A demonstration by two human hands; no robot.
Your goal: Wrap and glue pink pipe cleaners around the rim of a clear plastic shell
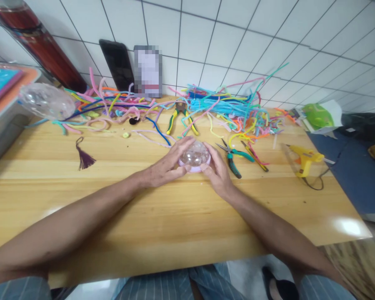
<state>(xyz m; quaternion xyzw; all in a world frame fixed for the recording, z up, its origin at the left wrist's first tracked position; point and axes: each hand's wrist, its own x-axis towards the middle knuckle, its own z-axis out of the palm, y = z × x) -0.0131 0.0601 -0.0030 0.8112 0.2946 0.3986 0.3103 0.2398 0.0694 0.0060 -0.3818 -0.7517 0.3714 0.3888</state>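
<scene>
A clear, shiny dome (195, 154) with a pale purple rim (194, 169) rests on the wooden table, between my two hands. Its exact kind is unclear. My left hand (170, 164) curves around its left side, thumb at the front rim. On the right side my right hand (218, 171) wraps it, its thumb also at the rim. Just right of that hand lie long-nose pliers (234, 158) with green handles, spread apart. Yellow-and-green cutters (181, 114) lie behind the dome.
Coloured pipe cleaners (221, 104) pile along the tiled wall. A yellow glue gun (306, 158) stands at right, its cord trailing. A dark tassel (83, 156) lies at left. Two phones, one black (117, 62), lean against the wall beside a red flask (40, 46).
</scene>
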